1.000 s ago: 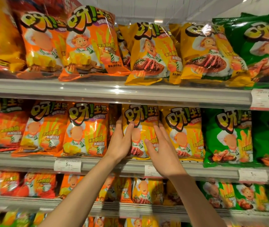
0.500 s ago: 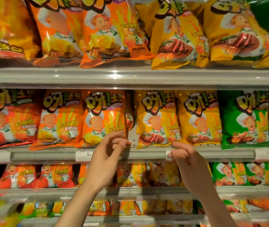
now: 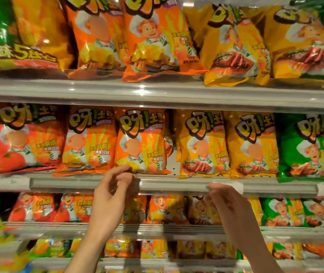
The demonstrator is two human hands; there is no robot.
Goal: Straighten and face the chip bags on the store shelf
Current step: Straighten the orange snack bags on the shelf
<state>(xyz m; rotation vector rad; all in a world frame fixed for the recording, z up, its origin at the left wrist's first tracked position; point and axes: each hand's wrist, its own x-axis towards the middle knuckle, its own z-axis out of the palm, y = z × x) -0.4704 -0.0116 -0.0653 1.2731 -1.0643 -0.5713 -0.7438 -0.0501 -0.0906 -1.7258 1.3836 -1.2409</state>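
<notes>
Both our hands are raised to the front rail of the middle shelf. Our left hand has its fingers loosely curled, with the fingertips at the bottom edge of an orange chip bag; we cannot tell whether they pinch that edge or only touch it. Our right hand is blurred, its fingers loosely bent and holding nothing, just below the rail near a white price tag. Above it stands a yellow chip bag, apart from the orange one by a narrow gap. Further right on the same shelf come another yellow bag and a green bag, all upright and facing forward. Larger bags fill the upper shelf, and smaller ones sit on the shelves below.
</notes>
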